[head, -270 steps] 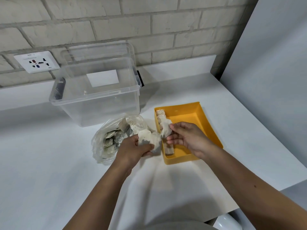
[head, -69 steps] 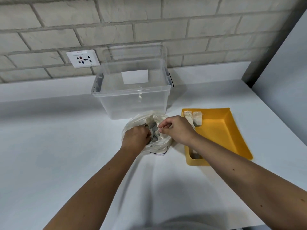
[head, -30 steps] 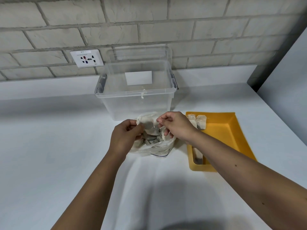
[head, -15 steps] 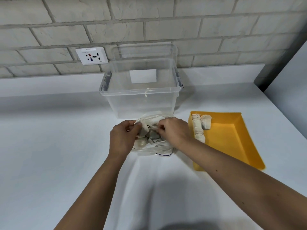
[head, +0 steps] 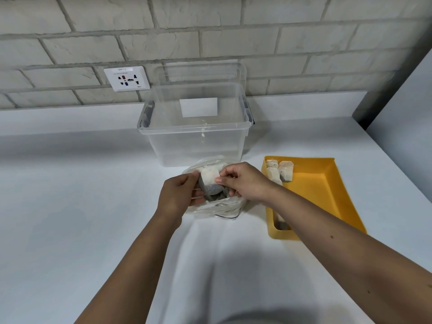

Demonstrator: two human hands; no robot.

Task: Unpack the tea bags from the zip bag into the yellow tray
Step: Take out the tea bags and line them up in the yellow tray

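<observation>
A tea bag (head: pixel 209 181) stands on end between the fingers, pale top up and dark filling down, just above the zip bag (head: pixel 218 206). The left hand (head: pixel 180 195) grips its left edge and the right hand (head: pixel 245 183) pinches its right corner. The yellow tray (head: pixel 325 192) lies right of the right hand's fingers.

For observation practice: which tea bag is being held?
The tea bag above the zip bag, pinched by left hand and right hand; others lie in bag or yellow tray.
</observation>
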